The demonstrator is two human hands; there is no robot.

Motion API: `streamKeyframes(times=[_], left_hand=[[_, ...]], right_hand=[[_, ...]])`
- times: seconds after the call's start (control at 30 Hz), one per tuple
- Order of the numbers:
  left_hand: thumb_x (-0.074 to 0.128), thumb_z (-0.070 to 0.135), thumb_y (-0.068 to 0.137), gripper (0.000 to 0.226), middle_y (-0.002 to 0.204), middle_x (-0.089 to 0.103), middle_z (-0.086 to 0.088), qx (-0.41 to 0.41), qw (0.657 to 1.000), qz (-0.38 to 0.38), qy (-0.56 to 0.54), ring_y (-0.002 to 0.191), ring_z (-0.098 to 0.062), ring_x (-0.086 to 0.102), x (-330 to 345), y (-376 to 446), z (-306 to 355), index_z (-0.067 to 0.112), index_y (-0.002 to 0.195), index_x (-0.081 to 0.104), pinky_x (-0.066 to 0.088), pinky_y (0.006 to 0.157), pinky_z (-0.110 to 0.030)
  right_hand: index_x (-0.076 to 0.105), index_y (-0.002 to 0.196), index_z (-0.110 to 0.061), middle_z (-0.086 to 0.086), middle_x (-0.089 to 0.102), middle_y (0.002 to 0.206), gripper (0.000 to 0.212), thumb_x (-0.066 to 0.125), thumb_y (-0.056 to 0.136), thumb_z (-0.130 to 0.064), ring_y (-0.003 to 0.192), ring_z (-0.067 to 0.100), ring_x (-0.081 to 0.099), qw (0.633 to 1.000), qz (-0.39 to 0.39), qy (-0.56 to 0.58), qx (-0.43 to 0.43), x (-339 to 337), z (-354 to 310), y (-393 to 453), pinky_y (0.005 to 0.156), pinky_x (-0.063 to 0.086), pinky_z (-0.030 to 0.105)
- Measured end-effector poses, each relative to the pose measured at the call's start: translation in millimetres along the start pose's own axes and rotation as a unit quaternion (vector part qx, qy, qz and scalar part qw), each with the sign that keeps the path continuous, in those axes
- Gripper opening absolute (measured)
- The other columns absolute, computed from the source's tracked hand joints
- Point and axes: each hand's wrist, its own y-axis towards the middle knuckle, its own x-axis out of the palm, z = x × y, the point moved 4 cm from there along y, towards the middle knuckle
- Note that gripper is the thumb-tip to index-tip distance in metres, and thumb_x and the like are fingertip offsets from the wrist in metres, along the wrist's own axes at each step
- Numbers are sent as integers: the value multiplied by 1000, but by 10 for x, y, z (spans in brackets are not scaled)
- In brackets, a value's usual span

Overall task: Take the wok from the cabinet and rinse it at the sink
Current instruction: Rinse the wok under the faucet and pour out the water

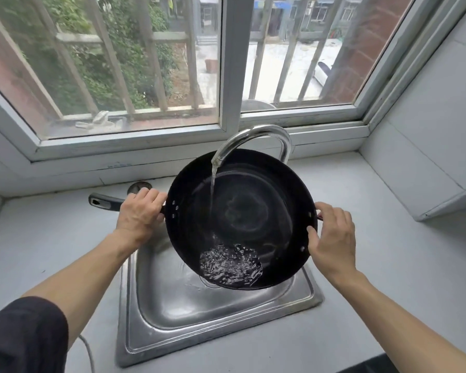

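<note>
A black wok (256, 200) hangs tilted above the steel sink (172, 327), its near rim lower. Water runs from the chrome tap (253, 135) into it and pools at the low near side. My left hand (139, 214) grips the long black handle (102, 202) close to the wok's left rim. My right hand (331, 235) holds the small loop handle at the right rim, thumb on the wok's edge.
Grey counter (51, 251) surrounds the sink on both sides. A window (226, 63) with bars stands right behind the tap. A white tiled wall block (428, 157) juts in at the right. A thin grey cable (88, 351) lies near the left front.
</note>
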Motion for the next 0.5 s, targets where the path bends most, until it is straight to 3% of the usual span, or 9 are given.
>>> streamKeyframes(times=[0.27, 0.5], left_hand=[[75, 9, 61, 34, 80, 60, -11, -24, 999, -18, 17, 73, -34, 56, -57, -146, -355, 7, 92, 60, 42, 54, -41], [75, 11, 63, 32, 78, 59, -9, -31, 998, 21, 51, 72, -33, 55, -80, -267, -612, 10, 89, 58, 36, 56, -38]], right_hand=[[55, 112, -14, 4, 57, 96, 43, 71, 76, 2, 93, 27, 48, 999, -17, 44, -10, 292, -216, 102, 86, 45, 40], [54, 113, -14, 5, 55, 97, 43, 71, 76, 2, 93, 27, 47, 997, -37, 65, -13, 553, -379, 212, 85, 44, 41]])
